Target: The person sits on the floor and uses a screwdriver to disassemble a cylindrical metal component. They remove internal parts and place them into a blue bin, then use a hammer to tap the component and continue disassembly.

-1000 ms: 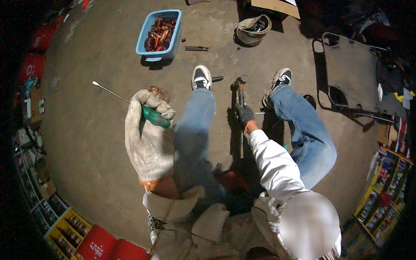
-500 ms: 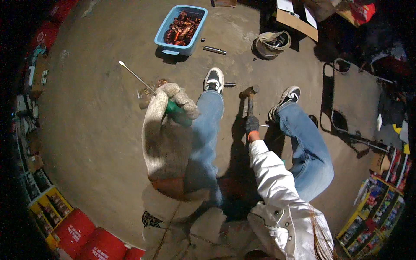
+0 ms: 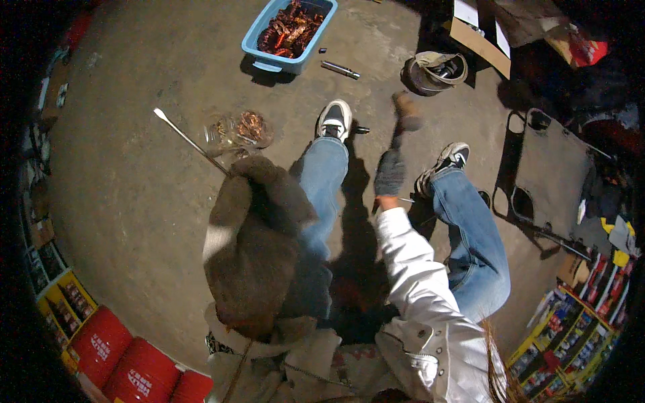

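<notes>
My left hand (image 3: 259, 188), in a pale knitted glove and deep in shadow, is closed around a screwdriver. Its long metal shaft (image 3: 191, 142) points up and left; the handle is hidden. Just beyond that hand lies a clear plastic container (image 3: 218, 131) with shiny copper-coloured scraps (image 3: 251, 127). To the right, my right hand (image 3: 390, 171), in a dark glove, grips a hammer (image 3: 406, 114) by its handle. Hammer and hand are blurred by motion, with the hammer head pointing away from me, between my two shoes.
A blue plastic tub (image 3: 269, 66) of copper scraps stands ahead, beside a metal tube (image 3: 340, 70). A bucket (image 3: 437, 82) and cardboard box (image 3: 480, 48) are far right. A folding chair (image 3: 551, 168) lies right, above shelves (image 3: 557, 342). Red drums (image 3: 101, 346) stand lower left.
The left hand has come nearer me and turned darker in shadow, hiding the green screwdriver handle and exposing the container. The hammer head has swung farther away and blurred. The whole view has shifted slightly.
</notes>
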Demonstrator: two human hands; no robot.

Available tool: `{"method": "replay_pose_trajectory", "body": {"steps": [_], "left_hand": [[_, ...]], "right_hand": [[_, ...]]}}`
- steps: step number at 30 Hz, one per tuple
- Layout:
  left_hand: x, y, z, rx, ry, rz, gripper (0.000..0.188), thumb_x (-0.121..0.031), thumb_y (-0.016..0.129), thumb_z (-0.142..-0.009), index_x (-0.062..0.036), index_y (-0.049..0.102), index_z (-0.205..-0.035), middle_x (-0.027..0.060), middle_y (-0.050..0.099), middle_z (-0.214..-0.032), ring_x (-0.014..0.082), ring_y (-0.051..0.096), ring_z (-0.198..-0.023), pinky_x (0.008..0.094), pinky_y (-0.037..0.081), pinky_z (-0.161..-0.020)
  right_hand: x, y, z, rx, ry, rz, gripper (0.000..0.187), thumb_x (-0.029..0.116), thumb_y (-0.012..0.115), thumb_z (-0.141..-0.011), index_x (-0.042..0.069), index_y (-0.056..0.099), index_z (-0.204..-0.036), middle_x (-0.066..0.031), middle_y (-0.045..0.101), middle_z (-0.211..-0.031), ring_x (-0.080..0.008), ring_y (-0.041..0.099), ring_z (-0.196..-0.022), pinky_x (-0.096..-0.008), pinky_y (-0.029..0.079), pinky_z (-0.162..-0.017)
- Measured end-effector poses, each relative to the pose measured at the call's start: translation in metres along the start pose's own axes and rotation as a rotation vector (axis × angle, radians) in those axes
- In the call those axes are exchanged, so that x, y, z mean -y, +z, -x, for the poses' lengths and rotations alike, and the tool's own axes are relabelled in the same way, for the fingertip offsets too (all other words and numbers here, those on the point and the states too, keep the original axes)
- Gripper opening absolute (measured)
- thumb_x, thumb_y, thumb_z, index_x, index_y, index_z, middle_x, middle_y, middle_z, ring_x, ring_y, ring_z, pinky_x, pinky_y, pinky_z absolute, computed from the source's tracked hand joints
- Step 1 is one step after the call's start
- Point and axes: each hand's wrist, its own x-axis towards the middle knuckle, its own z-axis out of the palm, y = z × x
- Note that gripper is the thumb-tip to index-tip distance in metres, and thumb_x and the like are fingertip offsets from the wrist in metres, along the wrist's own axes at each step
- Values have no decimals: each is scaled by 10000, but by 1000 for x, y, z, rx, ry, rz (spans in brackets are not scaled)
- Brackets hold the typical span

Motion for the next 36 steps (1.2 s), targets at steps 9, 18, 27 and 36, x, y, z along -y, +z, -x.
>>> {"method": "replay_pose_trajectory", "body": {"steps": [9, 18, 27, 36], "left_hand": [[6, 1, 5, 44, 45, -31, 314, -235, 478, -966, 4, 469, -1169, 70, 424, -926, 191, 397, -860, 344, 382, -765], [6, 8, 5, -35, 19, -42, 255, -214, 466, -963, -17, 463, -1124, 46, 379, -869, 169, 351, -813, 320, 354, -734], [2, 1, -1, 73, 10, -42, 275, -255, 415, -1000, -22, 508, -1113, 74, 503, -958, 182, 497, -918, 337, 426, -856], [4, 0, 3, 15, 16, -81, 269, -231, 469, -967, -19, 479, -1132, 55, 432, -897, 177, 406, -829, 335, 379, -756]], "right_hand": [[-88, 0, 24, 24, 374, 99, 480, 466, 443, -960, 49, 632, -817, -102, 650, -709, -285, 617, -681, -436, 415, -592], [83, -79, -37, -78, -63, -159, 350, 369, 503, -958, 29, 584, -936, -61, 563, -694, -190, 551, -630, -355, 438, -570], [-56, 35, 31, 300, 267, 484, 266, 280, 499, -936, 35, 580, -999, -128, 588, -780, -298, 562, -680, -418, 452, -598], [-55, -16, -29, -79, -313, 547, 185, 173, 508, -899, 37, 584, -999, -206, 607, -840, -393, 575, -731, -469, 454, -613]]}}
